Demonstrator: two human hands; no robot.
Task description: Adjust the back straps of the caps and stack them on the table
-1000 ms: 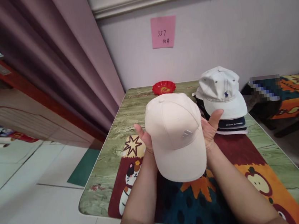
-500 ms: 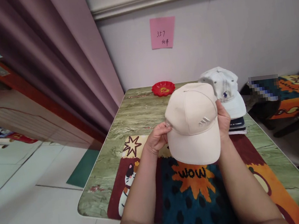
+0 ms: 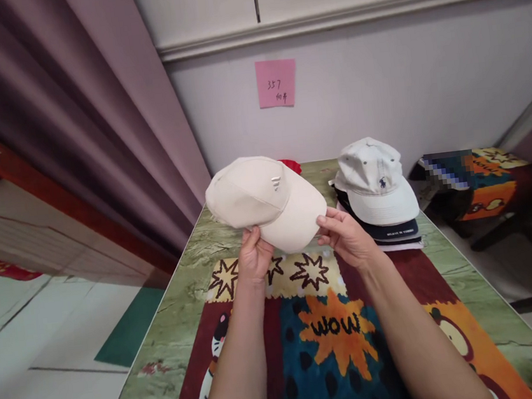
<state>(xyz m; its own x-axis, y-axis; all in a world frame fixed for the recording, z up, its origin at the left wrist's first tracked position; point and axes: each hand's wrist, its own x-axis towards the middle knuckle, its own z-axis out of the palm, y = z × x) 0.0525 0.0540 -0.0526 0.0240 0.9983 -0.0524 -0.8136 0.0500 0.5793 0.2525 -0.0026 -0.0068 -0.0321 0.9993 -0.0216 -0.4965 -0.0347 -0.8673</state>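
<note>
A cream baseball cap (image 3: 250, 191) with a small silver striped logo is held above the table, its brim pointing right and toward me. My left hand (image 3: 256, 255) pinches its lower edge where brim and crown meet. The fingers of my right hand (image 3: 344, 234) grip the brim's right side between thumb and fingertips. Just right of that hand stands a stack of caps; on top is a white cap (image 3: 371, 171) with a dark blue horse-rider logo. Beneath it a dark cap (image 3: 394, 231) with white lettering shows its brim.
A red dish (image 3: 292, 166) is mostly hidden behind the cream cap. A colourful cloth mat (image 3: 322, 353) covers the near part of the wood-patterned table (image 3: 147, 386). A pink note (image 3: 276, 83) hangs on the wall. To the right is a stool (image 3: 489, 183) with a patterned cover.
The cream cap has moved left and turned, so its brim now points right instead of straight toward me. My right hand has shifted from the crown's side to the brim.
</note>
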